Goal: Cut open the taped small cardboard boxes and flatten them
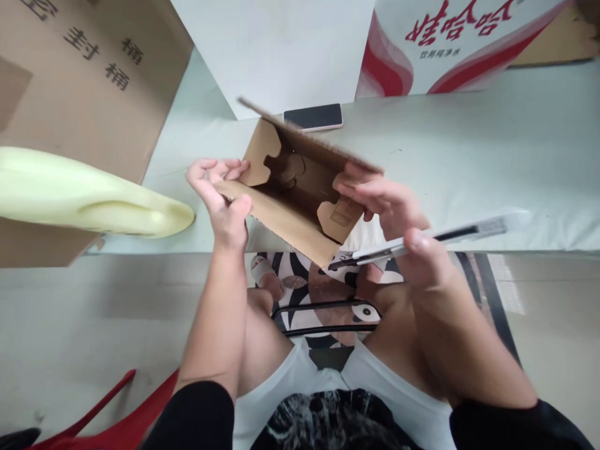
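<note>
An open brown cardboard box (281,209) is tilted between my hands above the table's near edge, its mouth towards me and its flaps spread. My left hand (225,203) grips the box's left corner, thumb on the near flap and fingers by the left side flap. Across the box, my right hand (398,219) has its fingers at the right side flap. A slim white pen-like tool (469,231) with a dark tip is held under the right thumb, pointing left; blur hides its exact kind. Inside the box, notched flaps and a shadowed bottom show.
Behind the box lies a phone (314,117) on the pale green table (469,156). A white carton with red print (440,50) stands at the back, and a large brown carton (94,112) at left, with a pale yellow rounded object (117,200) before it.
</note>
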The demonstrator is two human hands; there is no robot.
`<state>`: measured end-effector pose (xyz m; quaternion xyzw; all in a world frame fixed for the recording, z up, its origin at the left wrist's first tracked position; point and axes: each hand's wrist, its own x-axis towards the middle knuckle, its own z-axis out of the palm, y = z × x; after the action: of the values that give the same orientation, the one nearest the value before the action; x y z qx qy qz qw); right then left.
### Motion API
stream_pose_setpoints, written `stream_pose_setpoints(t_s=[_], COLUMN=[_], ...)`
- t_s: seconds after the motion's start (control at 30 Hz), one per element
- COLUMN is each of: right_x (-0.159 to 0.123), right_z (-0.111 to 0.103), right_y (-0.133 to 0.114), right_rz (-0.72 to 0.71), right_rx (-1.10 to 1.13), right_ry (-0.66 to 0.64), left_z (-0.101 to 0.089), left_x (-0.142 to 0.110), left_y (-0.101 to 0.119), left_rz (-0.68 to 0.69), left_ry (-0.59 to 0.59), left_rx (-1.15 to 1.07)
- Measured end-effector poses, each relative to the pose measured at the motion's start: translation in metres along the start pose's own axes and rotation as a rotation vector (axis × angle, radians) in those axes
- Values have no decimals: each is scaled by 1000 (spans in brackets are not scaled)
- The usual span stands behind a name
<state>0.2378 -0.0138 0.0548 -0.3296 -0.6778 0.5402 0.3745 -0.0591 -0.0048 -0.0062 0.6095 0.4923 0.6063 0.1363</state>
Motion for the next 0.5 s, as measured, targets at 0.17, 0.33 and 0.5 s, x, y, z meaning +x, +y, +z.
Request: stream_pose_setpoints(t_s=[0.17, 0.33, 0.5], right_x=[8, 26, 34], right_z=[-2, -6, -9], right_y=[15, 21, 28], right_rz=[-233, -246, -192], right_rx=[36, 72, 86], right_ry=[47, 465, 242], left_z=[7, 17, 29], left_x=[0, 6, 18], left_y=[0, -9, -10], left_rz=[30, -90, -111], left_ry=[24, -5, -2], left_rx=[-89, 100, 151])
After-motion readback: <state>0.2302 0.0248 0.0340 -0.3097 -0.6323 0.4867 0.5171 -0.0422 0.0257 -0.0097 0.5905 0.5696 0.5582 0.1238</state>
